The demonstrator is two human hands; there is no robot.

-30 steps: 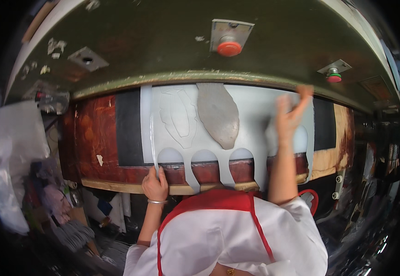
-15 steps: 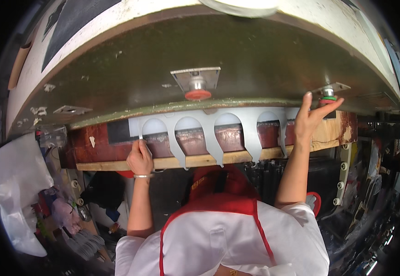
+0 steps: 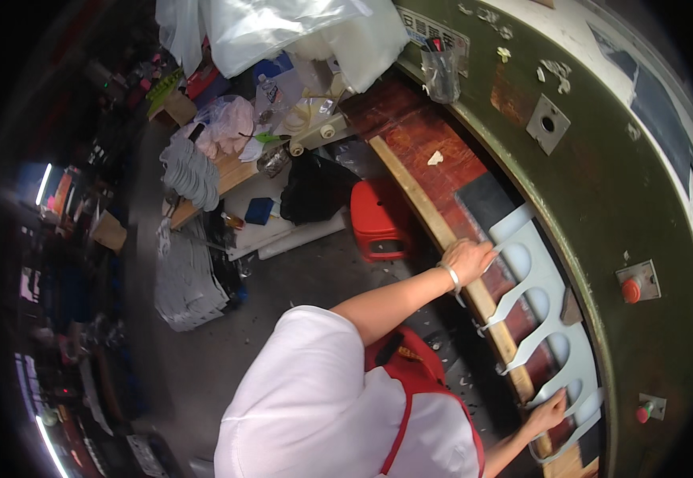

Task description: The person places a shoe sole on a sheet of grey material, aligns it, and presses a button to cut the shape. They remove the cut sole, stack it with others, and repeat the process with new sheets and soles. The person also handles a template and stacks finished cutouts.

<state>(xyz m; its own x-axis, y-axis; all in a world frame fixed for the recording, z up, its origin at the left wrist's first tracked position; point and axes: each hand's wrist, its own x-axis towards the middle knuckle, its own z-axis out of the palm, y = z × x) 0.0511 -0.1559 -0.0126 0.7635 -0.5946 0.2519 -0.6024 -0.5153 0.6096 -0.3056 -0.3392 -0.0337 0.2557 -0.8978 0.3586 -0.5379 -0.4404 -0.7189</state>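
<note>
A light grey flexible sheet (image 3: 555, 275) with a row of rounded cut-outs and narrow prongs lies along a dark red worktop with a wooden front strip (image 3: 414, 191). My left hand (image 3: 470, 261), a light bracelet at its wrist, is closed on the prong at the sheet's far end. Nearer the other end, my right hand (image 3: 552, 410) has its fingers closed on another prong of the same sheet. Several prong tips hang over the wooden strip. The fingertips of both hands are partly hidden.
A green machine beam (image 3: 601, 215) with a red push button (image 3: 631, 289) and a smaller round button (image 3: 645, 412) runs along the worktop. A clear cup of tools (image 3: 440, 72) hangs there. To the left are a red stool (image 3: 378, 219), stacked grey pieces (image 3: 191, 171) and clear plastic sheeting (image 3: 298, 32).
The view has swung to the left. My right hand has left the green button on the beam and now grips the grey sheet. My left hand stays at the sheet's end prong.
</note>
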